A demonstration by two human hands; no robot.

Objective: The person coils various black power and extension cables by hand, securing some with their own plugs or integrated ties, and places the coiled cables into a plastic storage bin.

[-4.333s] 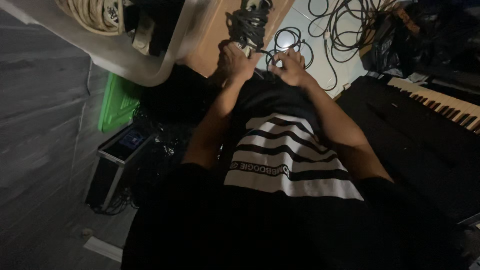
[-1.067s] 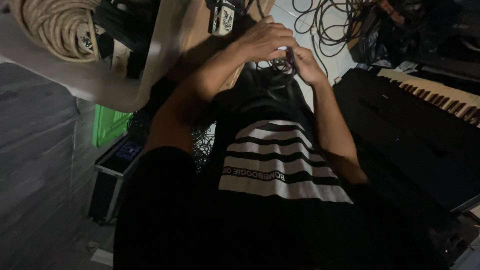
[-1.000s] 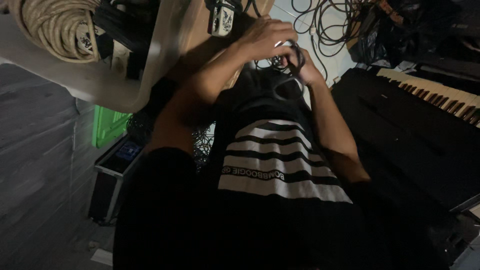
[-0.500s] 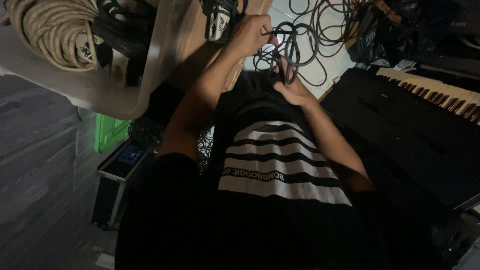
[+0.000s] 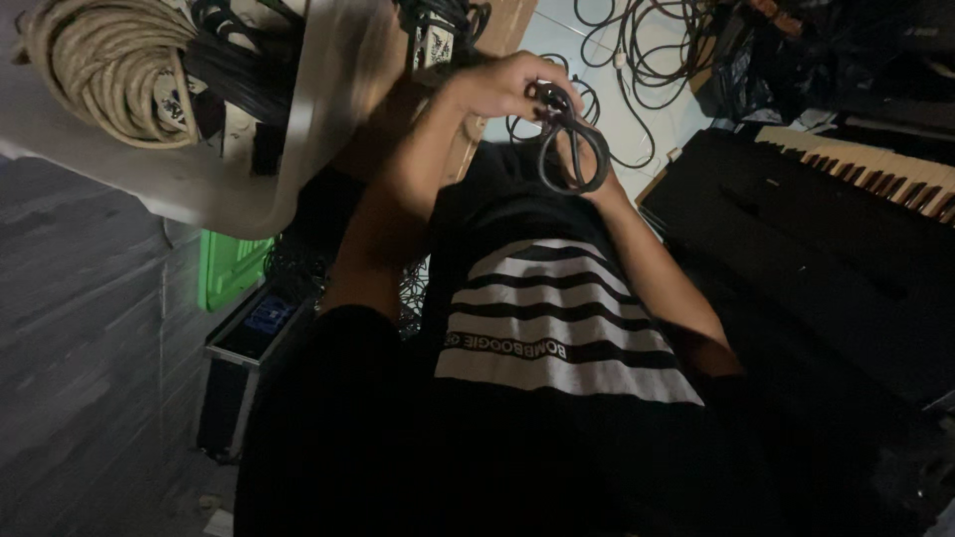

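Both hands hold a black cable up in front of the chest.

The left hand (image 5: 497, 88) is closed around the top of the black cable (image 5: 572, 149), whose loop hangs down from it. The right hand (image 5: 587, 164) sits just behind that loop, mostly hidden; I cannot tell how its fingers lie. Relative to the cable: a white tub (image 5: 298, 149) with a coiled rope (image 5: 114, 70) is off to the left, a keyboard (image 5: 865, 169) to the right, loose cables (image 5: 647, 60) on the floor beyond.
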